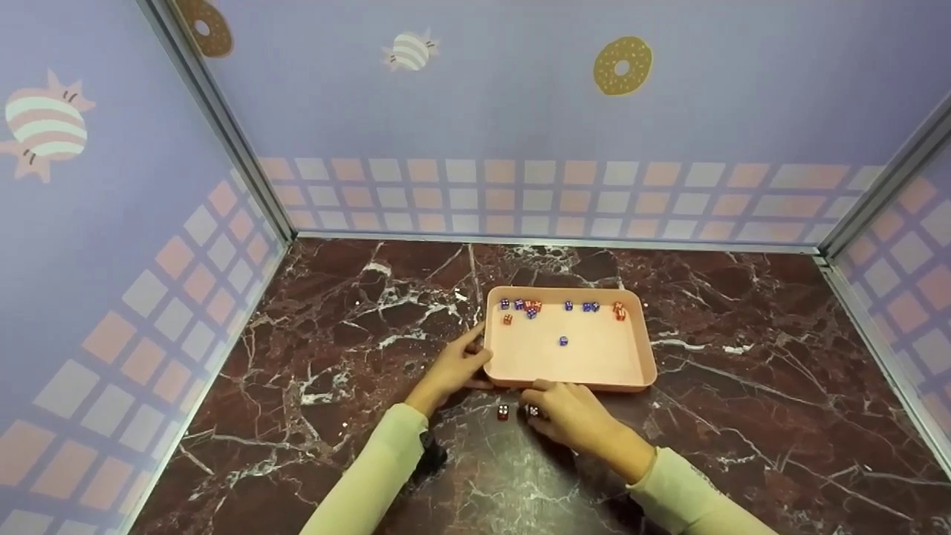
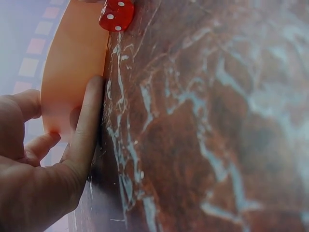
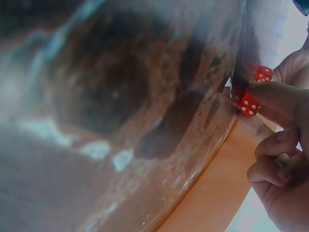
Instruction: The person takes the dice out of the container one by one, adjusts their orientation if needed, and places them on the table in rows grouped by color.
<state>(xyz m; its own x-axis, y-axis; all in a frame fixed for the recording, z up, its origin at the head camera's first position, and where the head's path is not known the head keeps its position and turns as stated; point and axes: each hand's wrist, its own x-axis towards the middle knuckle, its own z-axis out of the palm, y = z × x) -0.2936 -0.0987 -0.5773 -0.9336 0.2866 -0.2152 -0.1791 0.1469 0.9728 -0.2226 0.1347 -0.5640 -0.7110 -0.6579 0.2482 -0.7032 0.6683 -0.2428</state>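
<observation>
On a dark red marbled table (image 1: 743, 401), a person's right hand (image 1: 576, 416) is working at six o'clock of a shallow peach tray (image 1: 594, 364), its thumb and finger pinching a red die (image 1: 533, 410) just outside the near wall. A second red die (image 1: 503, 412) is lying loose near it, at the tray's seven o'clock. The left hand (image 1: 452, 365) is bracing the tray around eight o'clock, its fingers reaching fairly straight and touching the outer wall. Inside, a lone blue die (image 1: 563, 341) is sitting near the middle. Farther back, red and blue dice (image 1: 505, 304) are clustering at ten o'clock, three blue dice (image 1: 587, 306) are lying between twelve and one, and two red dice (image 1: 620, 315) are sitting together at two. Beyond, a lilac wall (image 1: 505, 111) is showing a doughnut picture (image 1: 605, 74) just past twelve.
</observation>
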